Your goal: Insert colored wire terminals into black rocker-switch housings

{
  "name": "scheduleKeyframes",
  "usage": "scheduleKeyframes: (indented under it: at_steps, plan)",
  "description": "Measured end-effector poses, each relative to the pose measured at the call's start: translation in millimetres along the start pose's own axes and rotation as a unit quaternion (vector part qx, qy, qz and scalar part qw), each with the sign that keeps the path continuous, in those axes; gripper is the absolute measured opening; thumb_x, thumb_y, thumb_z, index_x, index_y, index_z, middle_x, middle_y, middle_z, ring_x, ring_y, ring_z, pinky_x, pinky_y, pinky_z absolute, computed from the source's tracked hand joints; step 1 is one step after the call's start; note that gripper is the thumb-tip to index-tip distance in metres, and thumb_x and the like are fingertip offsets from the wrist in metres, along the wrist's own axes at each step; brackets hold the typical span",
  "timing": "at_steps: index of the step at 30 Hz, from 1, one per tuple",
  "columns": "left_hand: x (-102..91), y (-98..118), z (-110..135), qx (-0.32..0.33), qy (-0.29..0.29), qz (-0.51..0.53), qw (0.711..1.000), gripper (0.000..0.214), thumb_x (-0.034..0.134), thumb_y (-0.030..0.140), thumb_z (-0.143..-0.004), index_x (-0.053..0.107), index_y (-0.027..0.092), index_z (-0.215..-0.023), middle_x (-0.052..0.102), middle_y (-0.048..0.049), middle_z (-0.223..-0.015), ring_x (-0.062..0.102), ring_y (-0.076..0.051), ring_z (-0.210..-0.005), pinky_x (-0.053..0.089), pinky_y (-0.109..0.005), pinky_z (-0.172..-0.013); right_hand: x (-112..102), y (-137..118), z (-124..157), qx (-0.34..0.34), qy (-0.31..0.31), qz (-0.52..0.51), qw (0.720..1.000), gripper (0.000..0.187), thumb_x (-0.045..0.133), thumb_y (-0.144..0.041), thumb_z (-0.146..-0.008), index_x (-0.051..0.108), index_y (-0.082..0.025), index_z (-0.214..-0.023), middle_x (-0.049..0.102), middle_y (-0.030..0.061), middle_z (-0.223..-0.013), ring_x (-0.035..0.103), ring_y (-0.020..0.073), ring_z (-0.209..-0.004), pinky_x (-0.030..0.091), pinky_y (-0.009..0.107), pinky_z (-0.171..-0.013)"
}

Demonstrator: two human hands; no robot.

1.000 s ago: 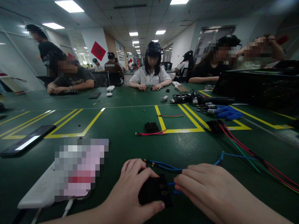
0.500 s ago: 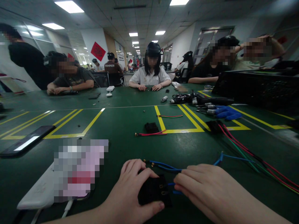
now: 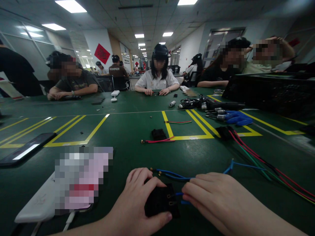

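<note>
My left hand [image 3: 145, 200] is wrapped round a small black plastic block [image 3: 158, 201] near the front of the green table. Two metal terminals show on the block's right side, with blue wires [image 3: 179, 193] meeting them. The fingers of my right hand [image 3: 209, 193] are pinched on these blue wires, close beside the block. More blue wires with brass-coloured terminals [image 3: 169, 172] lie just beyond both hands and run behind the right one. My right fingertips hide part of the wires.
A power bank [image 3: 36, 200] and a blurred pink item lie to the left, near a phone [image 3: 27, 149]. Ahead are another black block [image 3: 158, 134] and red wires [image 3: 159, 140]. Blue-handled tools [image 3: 236, 118] and red and green wires [image 3: 258, 160] lie right. People sit across the table [image 3: 123, 154].
Both hands keep their hold on the block and the wires, almost still. The whole view has shifted very slightly, and a standing person at far left has moved further left.
</note>
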State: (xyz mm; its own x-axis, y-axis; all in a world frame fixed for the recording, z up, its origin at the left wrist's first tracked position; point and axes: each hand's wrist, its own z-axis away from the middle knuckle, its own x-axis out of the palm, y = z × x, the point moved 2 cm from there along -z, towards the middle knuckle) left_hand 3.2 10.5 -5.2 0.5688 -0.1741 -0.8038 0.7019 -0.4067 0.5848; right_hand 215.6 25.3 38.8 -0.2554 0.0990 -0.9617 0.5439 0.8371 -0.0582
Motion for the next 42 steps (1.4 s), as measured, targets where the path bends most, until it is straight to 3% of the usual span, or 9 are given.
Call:
scheduleKeyframes:
  at_steps: [18, 42]
  plan:
    - [1.6, -1.6, 0.3, 0.011, 0.002, 0.002, 1.000, 0.044, 0.077, 0.024, -0.069, 0.060, 0.028, -0.110, 0.054, -0.0045, -0.110, 0.046, -0.033, -0.111, 0.040, -0.052, -0.098, 2.2, 2.1, -1.4, 0.030, -0.042, -0.037, 0.998, 0.014, 0.054, -0.009, -0.090, 0.057, -0.022, -0.085, 0.066, -0.0019, -0.075, 0.060, 0.0173, -0.061, 0.039, 0.030, -0.055]
    - [2.0, -1.9, -0.1, 0.018, -0.006, -0.001, 1.000, 0.046, 0.078, 0.023, -0.068, 0.060, 0.027, -0.110, 0.054, -0.0051, -0.110, 0.046, -0.034, -0.111, 0.038, -0.054, -0.098, 2.7, 0.7, -0.9, 0.035, -0.045, -0.048, 0.997, 0.014, 0.054, -0.010, -0.091, 0.057, -0.023, -0.086, 0.066, -0.0021, -0.078, 0.061, 0.0178, -0.063, 0.039, 0.031, -0.056]
